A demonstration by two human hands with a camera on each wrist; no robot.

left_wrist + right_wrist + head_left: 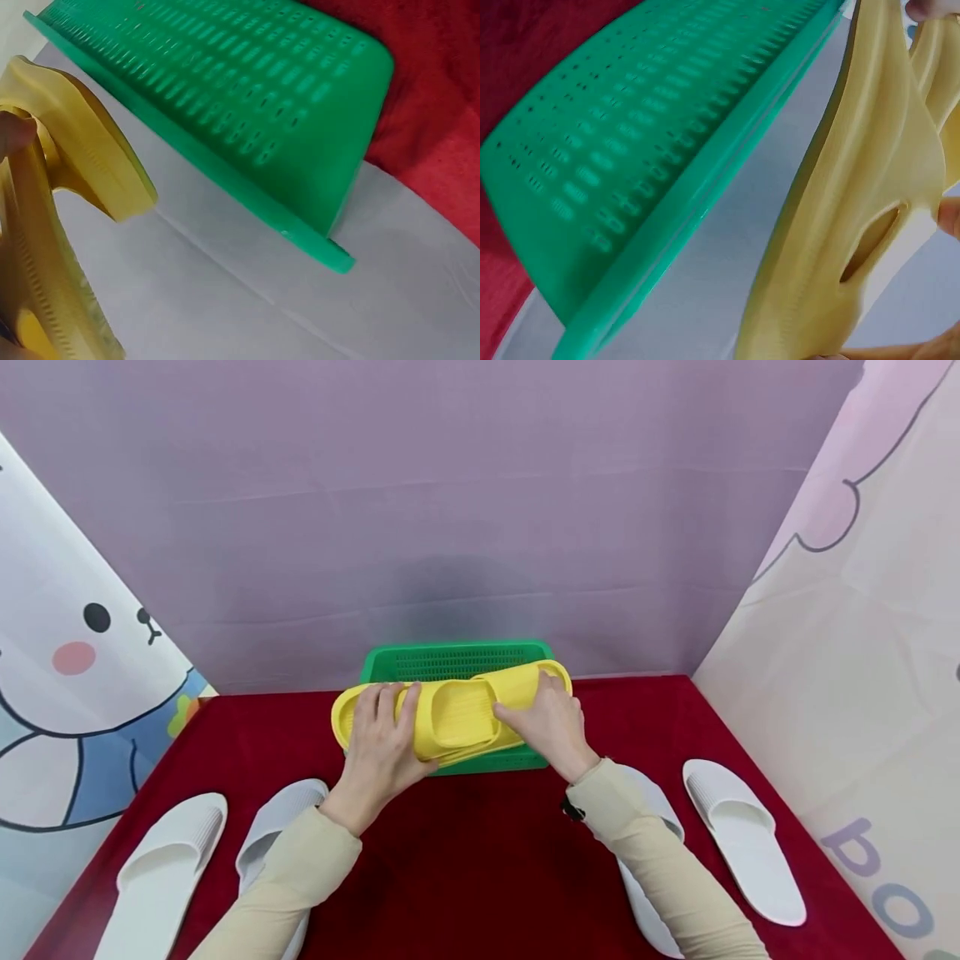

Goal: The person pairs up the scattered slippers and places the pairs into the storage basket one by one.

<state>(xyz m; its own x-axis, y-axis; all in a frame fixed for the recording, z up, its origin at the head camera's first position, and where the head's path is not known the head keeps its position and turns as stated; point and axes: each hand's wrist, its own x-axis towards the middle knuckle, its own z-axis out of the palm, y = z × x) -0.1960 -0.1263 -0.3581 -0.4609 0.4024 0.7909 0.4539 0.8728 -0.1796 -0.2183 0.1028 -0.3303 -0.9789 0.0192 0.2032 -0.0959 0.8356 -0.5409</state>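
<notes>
We tag: green basket [459,648], rows of slots; yellow slippers [463,714] by the basket; dark red cloth [457,877] under it; mauve backdrop [480,502] behind it; white slippers [757,860], ribbed straps, left and right of it; cartoon-print panel [67,568] left of it.

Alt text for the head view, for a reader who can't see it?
A person's left hand and right hand hold yellow slippers, partly hiding a green basket on a red cloth. Two white slippers lie on each side.
</notes>
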